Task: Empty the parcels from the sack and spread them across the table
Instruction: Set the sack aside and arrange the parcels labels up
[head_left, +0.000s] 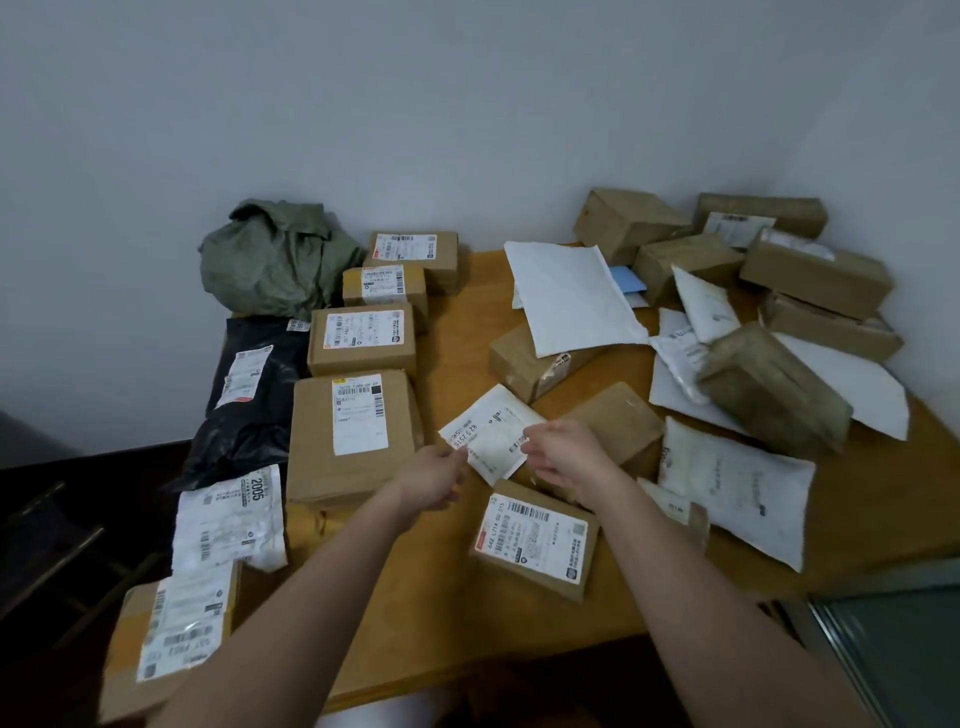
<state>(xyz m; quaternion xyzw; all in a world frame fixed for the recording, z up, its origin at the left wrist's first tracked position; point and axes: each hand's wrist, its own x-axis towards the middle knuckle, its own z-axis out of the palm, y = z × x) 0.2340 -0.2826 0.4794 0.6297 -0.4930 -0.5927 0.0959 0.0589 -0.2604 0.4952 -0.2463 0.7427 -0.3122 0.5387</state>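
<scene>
As both hands pinch the flat white parcel (491, 434), left hand (431, 475) and right hand (563, 452), we should lay it label-up on bare table (457, 322).

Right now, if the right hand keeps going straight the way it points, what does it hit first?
The right hand already pinches the small white packet; beyond that, likely the brown box under the large white mailer, though depth is unclear.

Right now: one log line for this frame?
both hands: left hand, right hand pinch small white parcel | sack crumpled, far-left corner
</scene>
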